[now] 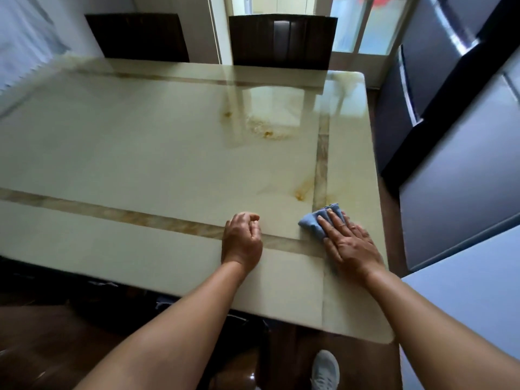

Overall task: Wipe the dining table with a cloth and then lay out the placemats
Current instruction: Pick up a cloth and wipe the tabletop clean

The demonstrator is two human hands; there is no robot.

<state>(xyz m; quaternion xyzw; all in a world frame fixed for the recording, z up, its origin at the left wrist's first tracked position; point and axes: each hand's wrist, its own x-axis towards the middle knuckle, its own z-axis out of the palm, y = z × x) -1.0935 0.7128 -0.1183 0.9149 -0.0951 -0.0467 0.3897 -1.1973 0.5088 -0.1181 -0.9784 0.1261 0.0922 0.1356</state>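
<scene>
A glossy cream marble dining table [140,142] with tan inlay bands fills the view. Near its front right corner lies a crumpled blue cloth [312,222]. My right hand [347,244] presses flat on the cloth, fingers straight and spread, covering its near part. My left hand [242,240] rests on the tabletop to the left of the cloth, fingers loosely curled, holding nothing. No placemats are in view.
Two dark chairs, one [138,36] at the far left and one [282,40] at the far middle, stand behind the table. Grey cabinets [461,164] line the right side close to the table's edge. A white shoe [325,371] stands on the dark wood floor below.
</scene>
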